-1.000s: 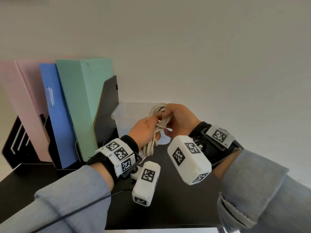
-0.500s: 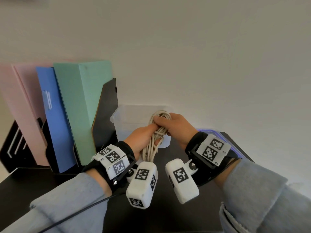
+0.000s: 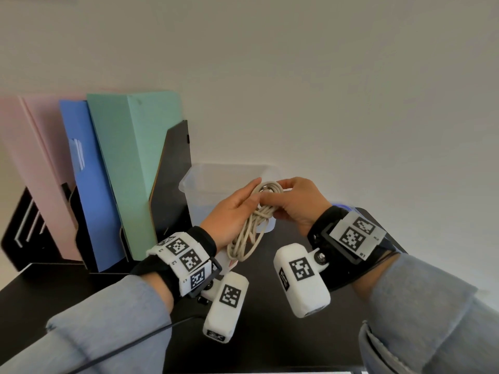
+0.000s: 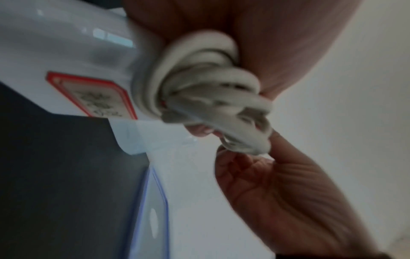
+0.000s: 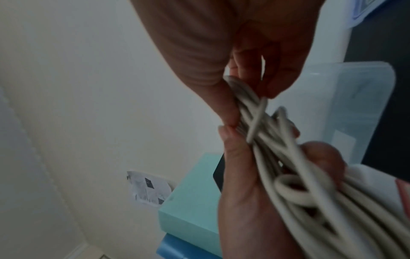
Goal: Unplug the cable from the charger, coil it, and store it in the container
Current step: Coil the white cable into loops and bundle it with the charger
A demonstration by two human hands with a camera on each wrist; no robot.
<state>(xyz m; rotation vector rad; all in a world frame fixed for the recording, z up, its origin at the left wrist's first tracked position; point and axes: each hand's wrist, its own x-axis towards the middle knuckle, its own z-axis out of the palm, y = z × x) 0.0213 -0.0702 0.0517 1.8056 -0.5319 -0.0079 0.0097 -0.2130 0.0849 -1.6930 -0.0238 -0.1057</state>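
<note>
The off-white cable (image 3: pixel 251 233) is wound into a loose bundle and held in the air in front of the clear plastic container (image 3: pixel 205 171). My left hand (image 3: pixel 249 195) grips the bundle from the left, thumb across the strands and fingers reaching up along the coil. My right hand (image 3: pixel 272 197) pinches the top of the coil from the right. In the left wrist view the cable (image 4: pixel 210 91) looks twisted round itself. The right wrist view shows the strands (image 5: pixel 299 175) running through the left palm. The cable's plug ends are hidden.
A white block with a red-edged label (image 4: pixel 93 94) lies on the black table (image 3: pixel 270 333) under my left wrist. Pink, blue and green folders (image 3: pixel 129 157) stand in a black holder at the left. A blue-edged lid (image 3: pixel 348 209) lies right of the container. The wall is close behind.
The right hand has stopped winding and now pinches the top of the coil, its wrist swung out to the right. The left fingers have stretched up along the bundle.
</note>
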